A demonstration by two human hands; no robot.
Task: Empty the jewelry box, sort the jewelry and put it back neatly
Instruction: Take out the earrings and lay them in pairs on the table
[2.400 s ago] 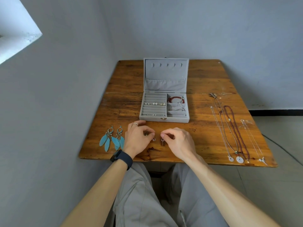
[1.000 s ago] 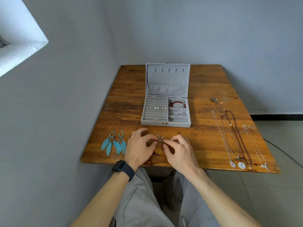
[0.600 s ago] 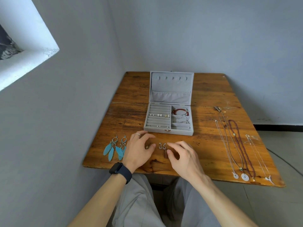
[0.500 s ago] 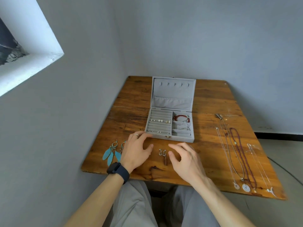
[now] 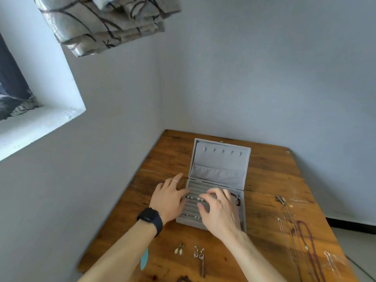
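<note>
Being tiny and slippery, pearl studs (image 5: 194, 198) in the jewelry box (image 5: 220, 157) are best pinched singly; left hand (image 5: 167, 198) lies slack, right hand (image 5: 220, 212) curled, its hold not discernible.

Is a brown wooden worktop (image 5: 270, 174), set into a wall corner. Carries an open grey jewelry box (image 5: 219, 159) beneath both hands, left hand (image 5: 168, 198) at its left rim, right hand (image 5: 221, 212) over its tray. Holds pale drop earrings (image 5: 179, 251) nearer than the left hand, and a silver pair (image 5: 198, 254) just right of those. Bears a turquoise feather earring (image 5: 144, 261) by the left forearm. Has necklaces (image 5: 295, 235) laid lengthwise well right of the right hand.
</note>
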